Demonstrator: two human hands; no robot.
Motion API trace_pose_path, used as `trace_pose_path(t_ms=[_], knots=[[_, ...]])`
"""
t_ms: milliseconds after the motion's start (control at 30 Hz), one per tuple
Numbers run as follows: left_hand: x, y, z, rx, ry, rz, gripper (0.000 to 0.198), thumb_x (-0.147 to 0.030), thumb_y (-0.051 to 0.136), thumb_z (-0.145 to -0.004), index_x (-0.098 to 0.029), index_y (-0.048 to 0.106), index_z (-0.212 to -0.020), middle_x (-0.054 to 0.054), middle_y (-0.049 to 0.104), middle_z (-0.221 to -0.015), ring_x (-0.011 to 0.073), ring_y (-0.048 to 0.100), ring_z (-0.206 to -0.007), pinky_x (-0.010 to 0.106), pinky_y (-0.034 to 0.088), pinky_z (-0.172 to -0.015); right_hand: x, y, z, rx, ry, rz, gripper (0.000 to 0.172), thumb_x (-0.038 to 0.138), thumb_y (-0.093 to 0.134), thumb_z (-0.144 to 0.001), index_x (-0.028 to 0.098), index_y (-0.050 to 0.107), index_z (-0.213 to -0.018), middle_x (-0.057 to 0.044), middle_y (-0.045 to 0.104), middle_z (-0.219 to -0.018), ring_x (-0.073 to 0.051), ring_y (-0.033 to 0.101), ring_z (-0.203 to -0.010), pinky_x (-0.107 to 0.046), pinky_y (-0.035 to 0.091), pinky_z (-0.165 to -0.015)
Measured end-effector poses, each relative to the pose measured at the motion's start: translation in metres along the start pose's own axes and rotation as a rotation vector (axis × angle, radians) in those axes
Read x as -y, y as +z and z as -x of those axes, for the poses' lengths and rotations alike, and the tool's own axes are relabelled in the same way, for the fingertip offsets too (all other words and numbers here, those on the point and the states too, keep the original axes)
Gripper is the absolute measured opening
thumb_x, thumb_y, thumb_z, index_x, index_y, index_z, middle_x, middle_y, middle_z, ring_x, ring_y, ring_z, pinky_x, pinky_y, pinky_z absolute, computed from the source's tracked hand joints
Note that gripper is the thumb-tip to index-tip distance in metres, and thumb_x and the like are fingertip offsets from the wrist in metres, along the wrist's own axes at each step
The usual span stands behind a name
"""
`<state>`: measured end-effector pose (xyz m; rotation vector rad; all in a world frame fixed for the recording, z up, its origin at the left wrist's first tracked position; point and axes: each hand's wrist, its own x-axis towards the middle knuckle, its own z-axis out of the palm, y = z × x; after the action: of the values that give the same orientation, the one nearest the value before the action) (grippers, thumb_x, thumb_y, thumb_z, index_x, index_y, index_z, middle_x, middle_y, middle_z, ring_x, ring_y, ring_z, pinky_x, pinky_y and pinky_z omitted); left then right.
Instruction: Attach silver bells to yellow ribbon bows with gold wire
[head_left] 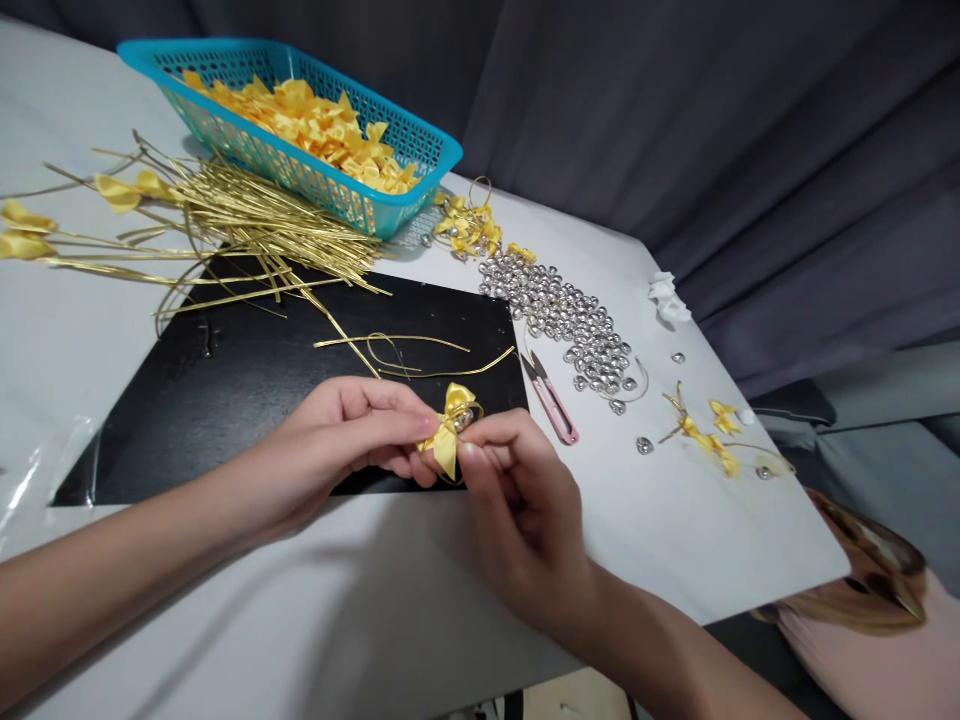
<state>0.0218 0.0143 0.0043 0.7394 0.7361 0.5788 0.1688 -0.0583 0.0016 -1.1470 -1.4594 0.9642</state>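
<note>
Between my two hands is a yellow ribbon bow with a small silver bead at its middle. My left hand pinches the bow's left side between thumb and fingers. On the other side, my right hand has thumb and forefinger closed at a thin gold cord that loops by the bead. Both hands are over the near edge of a black board. Loose gold cords lie on the board just beyond my fingers.
A turquoise basket of yellow bows stands at the back, beside a heap of gold cords. Silver beads are piled right of the board, near pink-handled thread snips. Finished-looking bows lie farther right, and crumpled white tissue sits near the edge.
</note>
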Motion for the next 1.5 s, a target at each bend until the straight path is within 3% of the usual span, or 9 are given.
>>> trace_pose_path(t_ms=[100, 233, 500, 667, 900, 1167, 1500], knots=[[-0.001, 0.0, -0.001, 0.014, -0.002, 0.001, 0.011, -0.017, 0.073, -0.067, -0.017, 0.072, -0.057, -0.003, 0.068, -0.051, 0.0038, 0.059, -0.046, 0.006, 0.046, -0.047, -0.001, 0.004, -0.001, 0.033, -0.034, -0.109, 0.014, 0.013, 0.037, -0.095, 0.022, 0.048, -0.095, 0.002, 0.055, -0.068, -0.01, 0.056, -0.063, -0.023, 0.046, -0.06], [-0.002, 0.001, -0.001, 0.021, -0.008, -0.002, 0.012, -0.017, 0.073, -0.066, -0.016, 0.071, -0.054, -0.003, 0.066, -0.05, 0.0036, 0.057, -0.045, 0.007, 0.045, -0.046, -0.002, 0.006, -0.002, 0.039, -0.075, -0.133, 0.017, 0.011, 0.035, -0.095, 0.021, 0.048, -0.095, 0.0, 0.059, -0.074, -0.013, 0.061, -0.077, -0.029, 0.048, -0.072], [0.0, 0.003, 0.001, 0.02, -0.004, 0.014, 0.014, -0.016, 0.071, -0.065, -0.016, 0.069, -0.051, -0.004, 0.063, -0.045, 0.0044, 0.054, -0.043, 0.009, 0.043, -0.044, -0.002, 0.011, 0.001, -0.01, -0.079, -0.133, 0.018, 0.01, 0.034, -0.095, 0.022, 0.048, -0.098, 0.0, 0.061, -0.077, -0.011, 0.06, -0.07, -0.026, 0.047, -0.064], [0.005, 0.006, 0.002, 0.026, 0.019, 0.065, 0.016, -0.015, 0.069, -0.066, -0.018, 0.068, -0.05, -0.004, 0.062, -0.047, 0.0049, 0.052, -0.045, 0.01, 0.041, -0.044, 0.0, 0.017, 0.003, -0.143, -0.118, 0.035, 0.017, 0.01, 0.037, -0.094, 0.022, 0.05, -0.095, 0.002, 0.057, -0.073, -0.007, 0.05, -0.055, -0.022, 0.044, -0.056], [0.013, 0.006, 0.004, 0.019, 0.047, 0.001, 0.017, -0.023, 0.067, -0.071, -0.021, 0.067, -0.054, -0.005, 0.061, -0.05, 0.0057, 0.05, -0.047, 0.011, 0.036, -0.044, 0.0, 0.025, 0.006, -0.211, -0.117, 0.061, 0.021, 0.01, 0.035, -0.094, 0.023, 0.051, -0.093, 0.002, 0.056, -0.071, -0.008, 0.052, -0.061, -0.019, 0.044, -0.057], [0.014, 0.007, 0.005, -0.031, 0.041, -0.012, 0.016, -0.025, 0.067, -0.068, -0.022, 0.067, -0.052, -0.005, 0.06, -0.05, 0.0078, 0.049, -0.047, 0.014, 0.036, -0.044, -0.002, 0.024, 0.009, -0.186, -0.038, 0.052, 0.017, 0.013, 0.035, -0.095, 0.024, 0.049, -0.096, 0.001, 0.059, -0.074, -0.009, 0.053, -0.062, -0.021, 0.043, -0.058], [0.012, 0.007, 0.003, 0.039, 0.025, 0.06, 0.018, -0.023, 0.065, -0.072, -0.021, 0.068, -0.054, -0.004, 0.06, -0.053, 0.0072, 0.05, -0.051, 0.013, 0.038, -0.047, -0.003, 0.023, 0.007, -0.149, -0.08, 0.033, 0.02, 0.013, 0.032, -0.096, 0.024, 0.048, -0.1, 0.001, 0.058, -0.077, -0.009, 0.053, -0.064, -0.021, 0.043, -0.059]])
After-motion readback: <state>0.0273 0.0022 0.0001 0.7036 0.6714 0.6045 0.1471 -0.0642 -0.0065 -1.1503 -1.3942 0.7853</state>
